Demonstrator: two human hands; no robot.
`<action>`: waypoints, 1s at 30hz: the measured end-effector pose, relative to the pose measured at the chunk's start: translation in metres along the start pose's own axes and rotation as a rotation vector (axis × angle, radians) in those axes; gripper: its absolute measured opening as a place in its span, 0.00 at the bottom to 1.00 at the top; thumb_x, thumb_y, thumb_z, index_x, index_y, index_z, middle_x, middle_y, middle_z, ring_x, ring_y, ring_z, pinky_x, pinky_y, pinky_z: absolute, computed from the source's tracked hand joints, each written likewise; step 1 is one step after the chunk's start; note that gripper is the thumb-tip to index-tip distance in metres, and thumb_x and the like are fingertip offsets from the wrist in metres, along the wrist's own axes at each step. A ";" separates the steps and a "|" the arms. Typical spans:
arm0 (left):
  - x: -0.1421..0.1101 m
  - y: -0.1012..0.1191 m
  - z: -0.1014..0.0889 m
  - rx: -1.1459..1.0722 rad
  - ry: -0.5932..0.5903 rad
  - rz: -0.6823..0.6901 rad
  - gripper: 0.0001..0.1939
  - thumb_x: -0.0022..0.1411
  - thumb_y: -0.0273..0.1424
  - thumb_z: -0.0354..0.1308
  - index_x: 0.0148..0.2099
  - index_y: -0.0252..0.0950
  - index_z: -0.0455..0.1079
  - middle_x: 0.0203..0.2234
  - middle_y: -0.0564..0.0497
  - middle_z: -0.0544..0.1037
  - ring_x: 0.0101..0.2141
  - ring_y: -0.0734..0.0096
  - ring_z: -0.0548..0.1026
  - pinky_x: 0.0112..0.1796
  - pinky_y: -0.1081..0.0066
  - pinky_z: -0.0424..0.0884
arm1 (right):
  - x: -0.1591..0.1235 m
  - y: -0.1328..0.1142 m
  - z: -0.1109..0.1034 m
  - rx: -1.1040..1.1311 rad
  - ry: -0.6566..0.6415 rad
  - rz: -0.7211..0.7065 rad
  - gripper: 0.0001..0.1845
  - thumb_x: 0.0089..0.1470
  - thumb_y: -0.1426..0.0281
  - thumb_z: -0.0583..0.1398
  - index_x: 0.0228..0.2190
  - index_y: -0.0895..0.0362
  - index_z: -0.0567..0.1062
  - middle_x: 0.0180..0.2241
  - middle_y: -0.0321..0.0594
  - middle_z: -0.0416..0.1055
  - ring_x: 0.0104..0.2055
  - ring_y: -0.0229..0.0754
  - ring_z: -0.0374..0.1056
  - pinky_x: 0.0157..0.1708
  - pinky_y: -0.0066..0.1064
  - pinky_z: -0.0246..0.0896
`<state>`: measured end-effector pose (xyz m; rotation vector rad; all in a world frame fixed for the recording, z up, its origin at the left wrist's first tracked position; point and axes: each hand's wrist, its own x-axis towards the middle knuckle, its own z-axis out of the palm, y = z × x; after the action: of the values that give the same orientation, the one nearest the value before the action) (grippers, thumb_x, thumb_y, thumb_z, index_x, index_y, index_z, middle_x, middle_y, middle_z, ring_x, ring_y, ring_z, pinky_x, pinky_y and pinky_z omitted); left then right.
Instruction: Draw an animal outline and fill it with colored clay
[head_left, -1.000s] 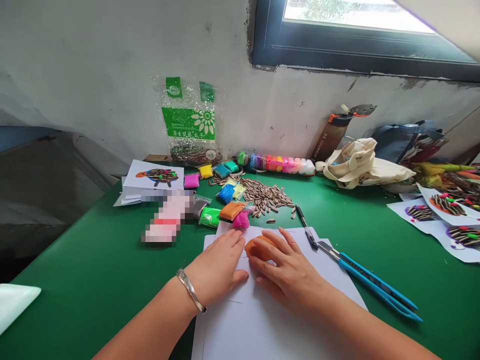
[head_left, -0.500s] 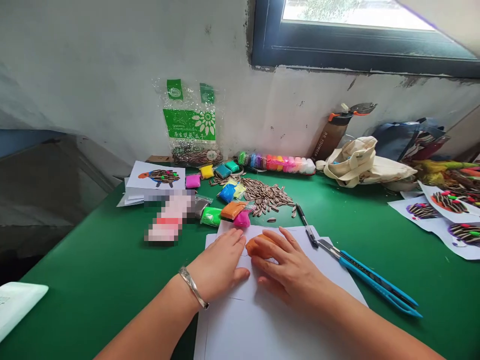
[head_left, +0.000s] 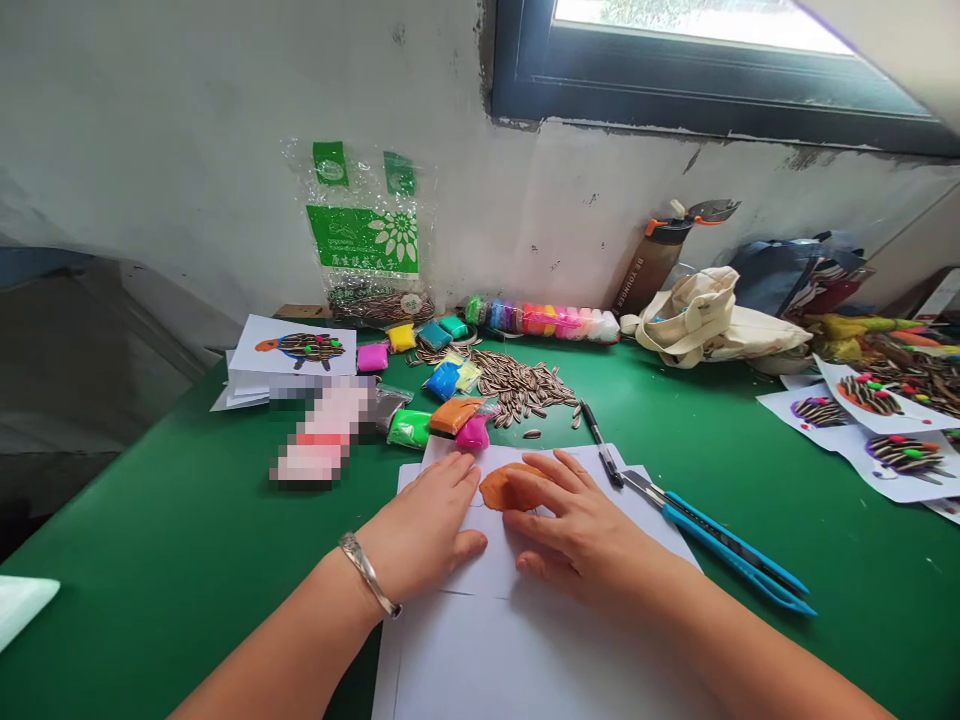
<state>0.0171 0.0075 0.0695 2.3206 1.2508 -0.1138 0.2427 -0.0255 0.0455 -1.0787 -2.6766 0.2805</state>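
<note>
Resting the left hand [head_left: 431,515] flat on white paper [head_left: 495,650], fingers open and stretched forward, gripping nothing, and wearing a silver bracelet [head_left: 370,574] on that wrist. Laying the right hand [head_left: 566,520] over a flattened piece of orange clay [head_left: 495,489], fingers open, spread and slightly bent, touching the clay from above and from the right rather than closing round it. Cannot tell how far the clay reaches beneath those fingers. Having the clay on the upper part of the paper, between both hands, very near the left fingertips; cannot tell whether touching them. Working on a green surface [head_left: 187,540], with a black pen [head_left: 600,440] lying across the paper's upper right corner and a blue-handled cutter [head_left: 735,550] slanting away to the right, blade end near the pen. Facing, just past the paper's upper edge, an orange packet [head_left: 454,414], a magenta packet [head_left: 472,433] and a green packet [head_left: 410,428] bunched together, then a loose pile of sunflower seeds [head_left: 517,383] behind. Seeing farther back a clear bag with a green label [head_left: 364,240], upright against the wall, and, on a sheet at the left, a seed-covered turtle picture [head_left: 311,347].
</note>
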 end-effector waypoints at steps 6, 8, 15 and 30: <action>-0.001 -0.003 0.001 -0.036 0.007 -0.010 0.33 0.58 0.33 0.58 0.64 0.32 0.57 0.66 0.38 0.53 0.65 0.51 0.50 0.62 0.54 0.53 | -0.008 0.019 -0.005 -0.015 0.136 0.086 0.15 0.60 0.63 0.58 0.49 0.47 0.74 0.58 0.42 0.64 0.63 0.54 0.52 0.59 0.58 0.49; -0.001 -0.003 0.002 -0.046 0.007 -0.013 0.33 0.58 0.34 0.58 0.64 0.31 0.56 0.66 0.37 0.53 0.65 0.50 0.50 0.62 0.53 0.53 | -0.011 0.026 -0.009 -0.028 0.153 0.154 0.15 0.61 0.65 0.57 0.48 0.48 0.75 0.57 0.43 0.66 0.63 0.55 0.51 0.58 0.57 0.52; 0.001 -0.001 0.001 -0.004 -0.018 -0.033 0.34 0.60 0.35 0.56 0.66 0.30 0.54 0.67 0.37 0.51 0.66 0.52 0.49 0.62 0.53 0.53 | -0.012 0.021 -0.016 0.044 -0.080 0.118 0.20 0.56 0.65 0.61 0.51 0.42 0.73 0.63 0.41 0.57 0.64 0.58 0.51 0.58 0.61 0.50; 0.000 -0.006 0.005 -0.043 0.037 0.001 0.32 0.58 0.35 0.57 0.63 0.34 0.57 0.66 0.38 0.54 0.65 0.51 0.51 0.61 0.53 0.54 | -0.011 0.018 -0.014 0.028 -0.084 0.100 0.16 0.57 0.62 0.61 0.49 0.43 0.76 0.63 0.42 0.58 0.63 0.59 0.53 0.58 0.63 0.49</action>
<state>0.0135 0.0084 0.0632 2.2960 1.2582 -0.0434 0.2662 -0.0186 0.0521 -1.2201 -2.6871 0.3886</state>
